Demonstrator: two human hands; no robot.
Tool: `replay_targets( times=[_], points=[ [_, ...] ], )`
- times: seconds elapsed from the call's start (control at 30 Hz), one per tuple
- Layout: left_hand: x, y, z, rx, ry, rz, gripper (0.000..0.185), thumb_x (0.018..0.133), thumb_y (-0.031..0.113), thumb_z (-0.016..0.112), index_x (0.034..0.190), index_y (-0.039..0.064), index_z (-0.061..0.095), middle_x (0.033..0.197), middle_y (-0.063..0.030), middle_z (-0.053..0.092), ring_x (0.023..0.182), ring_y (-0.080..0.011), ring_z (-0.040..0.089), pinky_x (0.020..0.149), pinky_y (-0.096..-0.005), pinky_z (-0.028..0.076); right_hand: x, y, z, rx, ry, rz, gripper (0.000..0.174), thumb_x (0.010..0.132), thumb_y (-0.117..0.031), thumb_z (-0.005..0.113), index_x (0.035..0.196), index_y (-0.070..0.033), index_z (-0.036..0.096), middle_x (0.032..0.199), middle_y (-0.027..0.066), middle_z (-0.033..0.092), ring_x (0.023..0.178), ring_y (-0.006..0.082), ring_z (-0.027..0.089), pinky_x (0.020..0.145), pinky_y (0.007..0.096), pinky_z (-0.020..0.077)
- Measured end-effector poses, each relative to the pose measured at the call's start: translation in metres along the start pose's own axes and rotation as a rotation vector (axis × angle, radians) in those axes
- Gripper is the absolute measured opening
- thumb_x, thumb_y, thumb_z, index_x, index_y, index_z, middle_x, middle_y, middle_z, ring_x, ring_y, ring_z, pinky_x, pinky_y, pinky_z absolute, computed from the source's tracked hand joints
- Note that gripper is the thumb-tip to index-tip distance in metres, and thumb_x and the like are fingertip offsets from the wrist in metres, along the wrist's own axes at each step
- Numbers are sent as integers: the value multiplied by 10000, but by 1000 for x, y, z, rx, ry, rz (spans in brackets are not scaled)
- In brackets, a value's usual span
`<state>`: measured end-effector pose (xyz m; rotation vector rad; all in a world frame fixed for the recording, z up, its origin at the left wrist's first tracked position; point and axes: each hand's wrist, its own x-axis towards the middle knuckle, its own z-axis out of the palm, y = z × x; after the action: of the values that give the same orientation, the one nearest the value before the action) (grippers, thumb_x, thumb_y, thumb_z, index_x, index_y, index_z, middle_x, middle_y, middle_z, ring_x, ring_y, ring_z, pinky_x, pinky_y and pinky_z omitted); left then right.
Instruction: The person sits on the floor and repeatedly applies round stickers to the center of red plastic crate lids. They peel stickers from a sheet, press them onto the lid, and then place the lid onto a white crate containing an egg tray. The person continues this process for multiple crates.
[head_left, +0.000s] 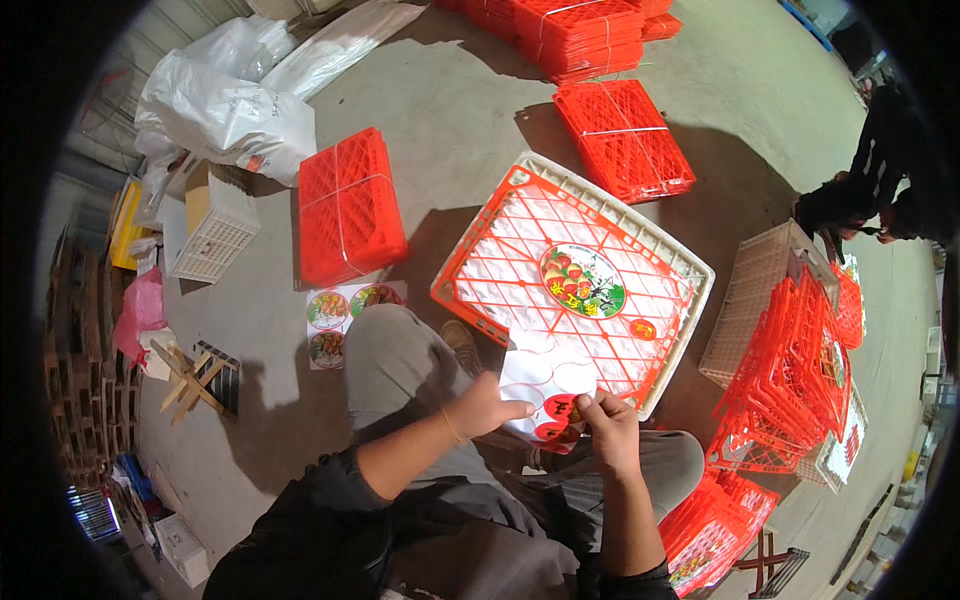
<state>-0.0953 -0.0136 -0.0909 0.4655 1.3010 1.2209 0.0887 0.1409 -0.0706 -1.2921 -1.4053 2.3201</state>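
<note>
My left hand (486, 409) grips the left edge of a white sticker sheet (521, 371), thumb on top. The sheet has bare round outlines on its upper part and a few red round stickers (556, 407) lower down. My right hand (613, 431) pinches its right edge beside a red sticker; whether that sticker is lifting off cannot be told. Just beyond lies a red plastic lattice panel (491, 281) with crumpled white material beneath it, on a white plastic crate (686, 259). The panel bears a large oval fruit label (582, 280) and a small red round sticker (643, 329).
Tied stacks of red lattice panels stand at left (349, 206) and beyond (624, 141). More red panels (787, 367) lean at right by a white crate (750, 300). Label sheets (327, 330) lie by my knee. A small folding stool (199, 379) is left; a person's legs (870, 172) are far right.
</note>
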Motion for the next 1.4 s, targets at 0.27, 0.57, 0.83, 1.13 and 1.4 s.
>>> replay_targets(
  times=[0.27, 0.57, 0.83, 1.13, 1.4],
  points=[
    [-9, 3, 8, 15, 47, 50, 370, 846, 190, 782, 1131, -30, 699, 1044, -98, 738, 931, -153, 666, 865, -334, 523, -3, -11, 34, -391, 404, -372, 313, 881, -77, 735, 1149, 54, 642, 1088, 135, 694, 963, 197, 673, 853, 324, 528],
    [-15, 7, 5, 126, 40, 193, 303, 855, 191, 768, 1080, -1, 705, 985, -103, 738, 881, -164, 667, 818, -350, 517, -18, -18, 31, -677, -57, -621, 195, 837, 17, 710, 1031, 25, 714, 1004, 136, 729, 892, 205, 710, 772, 303, 556],
    [-24, 22, -3, 257, 14, 216, 281, 848, 100, 739, 1104, 9, 670, 1003, -67, 711, 883, -132, 624, 825, -322, 504, -12, -16, 42, -685, -27, -520, 109, 911, -54, 659, 981, 16, 704, 872, 112, 717, 743, 163, 689, 669, 282, 539],
    [-28, 26, -26, 138, 94, 116, 291, 858, 148, 746, 1105, 11, 676, 965, -98, 719, 847, -173, 646, 809, -340, 514, 11, -11, 66, -332, -76, -308, 122, 921, -49, 669, 994, 47, 689, 882, 86, 703, 789, 144, 662, 726, 282, 533],
    [-31, 25, -41, 193, 160, 253, 264, 877, 142, 722, 1112, 27, 683, 1014, -115, 731, 900, -189, 674, 830, -353, 519, 21, -26, 85, -628, -116, -429, 109, 895, -34, 686, 967, 47, 700, 919, 105, 712, 853, 175, 675, 780, 307, 535]
  ],
)
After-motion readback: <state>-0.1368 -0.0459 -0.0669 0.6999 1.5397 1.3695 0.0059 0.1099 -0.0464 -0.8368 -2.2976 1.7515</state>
